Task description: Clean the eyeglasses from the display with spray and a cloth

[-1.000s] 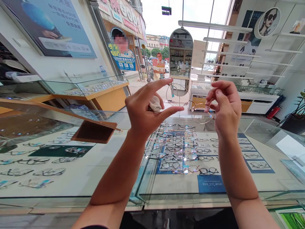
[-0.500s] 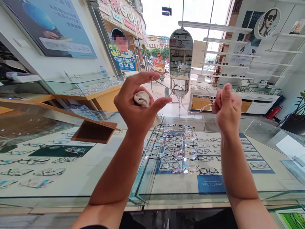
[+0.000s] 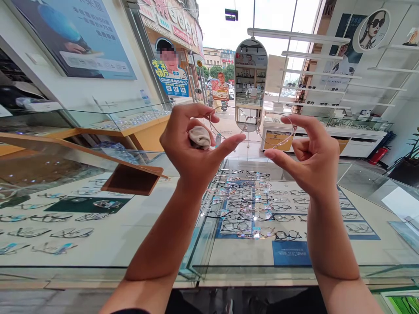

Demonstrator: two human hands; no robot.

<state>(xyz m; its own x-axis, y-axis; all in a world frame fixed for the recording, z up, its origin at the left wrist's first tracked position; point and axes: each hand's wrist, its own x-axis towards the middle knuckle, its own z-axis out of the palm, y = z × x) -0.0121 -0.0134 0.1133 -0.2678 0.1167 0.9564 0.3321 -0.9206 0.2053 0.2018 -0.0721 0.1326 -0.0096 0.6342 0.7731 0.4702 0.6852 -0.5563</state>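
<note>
A pair of thin-rimmed eyeglasses (image 3: 274, 143) with clear lenses is held up in front of me, above the glass counter. My left hand (image 3: 193, 148) has its index finger and thumb around the lens on the left. A crumpled pale cloth (image 3: 200, 137) is tucked in the same palm under curled fingers. Around the lens on the right, my right hand (image 3: 309, 152) curves its index finger along the top and its thumb near the bottom; the other fingers are folded. A small bluish tag (image 3: 218, 139) shows by the left lens.
Below, a glass display case (image 3: 242, 259) holds rows of eyeglasses and a blue card (image 3: 291, 253). A brown tray-like board (image 3: 131, 179) juts in from the left. Farther off stand an oval-topped mirror (image 3: 250, 78), wall shelves and a red fire extinguisher (image 3: 378, 155).
My right hand has gone from a closed grip at the eyeglasses' right edge to index finger and thumb spread around the right lens. The eyeglasses have become more level; the left hand keeps its hold.
</note>
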